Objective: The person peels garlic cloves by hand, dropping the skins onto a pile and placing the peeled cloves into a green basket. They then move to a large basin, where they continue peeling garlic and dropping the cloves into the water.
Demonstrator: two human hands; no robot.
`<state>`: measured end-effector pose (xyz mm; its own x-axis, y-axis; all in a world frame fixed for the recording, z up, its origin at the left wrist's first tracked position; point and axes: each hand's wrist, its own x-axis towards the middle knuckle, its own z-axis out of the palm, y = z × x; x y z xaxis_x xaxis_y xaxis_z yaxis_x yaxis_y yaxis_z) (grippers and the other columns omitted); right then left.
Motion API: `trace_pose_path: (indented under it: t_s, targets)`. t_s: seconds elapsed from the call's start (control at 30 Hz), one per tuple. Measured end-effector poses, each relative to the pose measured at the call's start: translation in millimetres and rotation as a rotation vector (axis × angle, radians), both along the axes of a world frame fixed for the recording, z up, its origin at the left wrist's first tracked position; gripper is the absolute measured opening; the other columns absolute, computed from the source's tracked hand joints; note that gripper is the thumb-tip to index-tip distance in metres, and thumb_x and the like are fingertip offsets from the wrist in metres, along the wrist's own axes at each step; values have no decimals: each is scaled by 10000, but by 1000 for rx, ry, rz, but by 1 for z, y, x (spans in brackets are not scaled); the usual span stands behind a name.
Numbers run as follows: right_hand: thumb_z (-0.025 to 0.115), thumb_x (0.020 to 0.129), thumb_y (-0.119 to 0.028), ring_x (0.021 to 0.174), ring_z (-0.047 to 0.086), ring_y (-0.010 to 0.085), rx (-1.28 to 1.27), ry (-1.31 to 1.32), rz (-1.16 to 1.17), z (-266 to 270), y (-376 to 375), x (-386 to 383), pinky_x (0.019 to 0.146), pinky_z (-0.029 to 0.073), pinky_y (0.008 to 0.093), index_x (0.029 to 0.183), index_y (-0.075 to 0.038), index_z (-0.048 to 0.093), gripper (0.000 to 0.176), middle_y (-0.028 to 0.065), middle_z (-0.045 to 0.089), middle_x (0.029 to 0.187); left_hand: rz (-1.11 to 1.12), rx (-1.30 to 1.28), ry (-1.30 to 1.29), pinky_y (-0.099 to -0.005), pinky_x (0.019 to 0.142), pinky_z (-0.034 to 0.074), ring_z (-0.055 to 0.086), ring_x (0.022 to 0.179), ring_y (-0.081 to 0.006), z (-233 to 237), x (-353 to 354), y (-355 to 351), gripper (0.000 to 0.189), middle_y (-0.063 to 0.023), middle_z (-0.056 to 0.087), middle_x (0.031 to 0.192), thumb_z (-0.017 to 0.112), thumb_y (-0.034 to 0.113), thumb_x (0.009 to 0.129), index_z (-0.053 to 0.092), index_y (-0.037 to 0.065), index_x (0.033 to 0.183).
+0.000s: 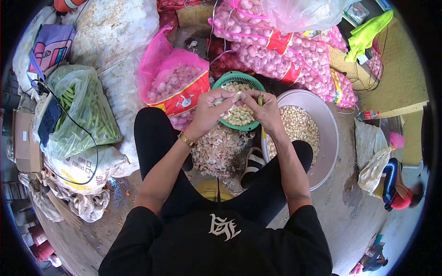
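Observation:
My left hand (212, 109) and my right hand (262, 108) meet above a green basket (232, 79), both pinching a pale garlic clove (238, 95) between the fingertips. My right hand also grips a small knife with a yellow-green handle (260, 100). The basket holds peeled cloves (238, 115). Just right of it stands a large metal bowl (329, 138) with many more cloves. A heap of papery garlic skins (218, 149) lies on the floor between my knees. A gold watch (186, 139) is on my left wrist.
A pink mesh sack of garlic (177, 87) stands open behind the basket on the left; bigger garlic sacks (285, 50) lie behind on the right. A clear bag of green beans (85, 112) sits far left. A sandal (252, 163) lies beside the bowl.

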<state>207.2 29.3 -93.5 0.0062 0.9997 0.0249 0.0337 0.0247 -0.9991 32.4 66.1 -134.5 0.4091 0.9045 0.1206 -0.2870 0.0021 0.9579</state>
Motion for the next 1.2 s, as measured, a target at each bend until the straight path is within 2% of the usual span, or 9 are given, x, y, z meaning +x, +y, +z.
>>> trace_pose_path:
  t_s: [0.1, 0.17, 0.37, 0.57, 0.63, 0.87, 1.03, 1.1, 1.2]
  targets:
    - [666, 907, -238, 466, 352, -19, -11, -13, 12, 2, 0, 2, 408, 239, 174, 992, -38, 716, 224, -7, 687, 744, -3, 113, 48, -202, 647, 461, 589, 759, -51, 1, -1, 1, 144, -35, 675, 921, 603, 51, 914, 667, 0, 1032]
    - [652, 907, -139, 794, 628, 88, -108, -7, 22, 8, -1, 3, 750, 503, 233, 996, 35, 700, 202, 60, 702, 861, -4, 152, 80, -205, 666, 461, 591, 782, -56, 1, -1, 1, 142, -43, 674, 933, 594, 37, 912, 667, -10, 1025]
    - [700, 866, -128, 737, 582, 56, -51, -46, -20, -12, 3, 7, 682, 476, 214, 899, 21, 694, 153, 18, 678, 799, 42, 345, 143, -250, 720, 480, 598, 832, -90, 2, 0, 0, 170, -55, 668, 912, 617, 21, 867, 683, -35, 1013]
    - [702, 858, -104, 715, 552, 46, 48, -166, -86, -2, 0, -3, 646, 457, 219, 874, 11, 673, 119, 1, 646, 779, -18, 134, 125, -201, 659, 471, 586, 804, -52, 9, -1, 0, 170, -43, 676, 942, 630, 104, 908, 687, -25, 1003]
    - [701, 856, -96, 719, 562, 55, 102, -192, -88, -4, 0, -3, 651, 462, 226, 891, 10, 675, 115, 17, 654, 786, -24, -47, 30, -192, 620, 470, 580, 773, -35, 16, -1, -1, 173, -14, 675, 901, 631, 138, 917, 695, -1, 998]
    - [699, 839, -45, 731, 605, 99, 252, -242, -101, -10, 1, -4, 676, 483, 255, 945, 17, 680, 125, 67, 679, 800, -15, -23, 48, -197, 632, 462, 570, 740, -32, 10, -2, 1, 170, 2, 660, 857, 619, 138, 926, 696, 2, 993]
    - [676, 865, -39, 770, 590, 78, 256, -289, -65, -14, 0, -3, 699, 480, 237, 971, 19, 675, 121, 48, 677, 840, 137, 311, 203, -216, 620, 422, 523, 708, -36, 5, -2, 1, 127, 12, 618, 807, 602, 83, 922, 669, -21, 949]
    - [655, 892, -49, 805, 579, 60, 231, -340, -34, -15, -1, -5, 718, 475, 220, 999, 20, 669, 128, 32, 676, 877, 160, 346, 199, -220, 622, 420, 519, 709, -40, 3, -3, 0, 111, 9, 610, 800, 598, 67, 914, 661, -22, 933]
    - [703, 837, -43, 762, 588, 81, 247, -193, -100, -19, -1, -10, 699, 481, 248, 949, 14, 677, 128, 50, 676, 822, 182, 372, 223, -225, 627, 420, 518, 712, -46, 4, -5, -2, 88, 1, 606, 794, 592, 44, 901, 649, -22, 905]
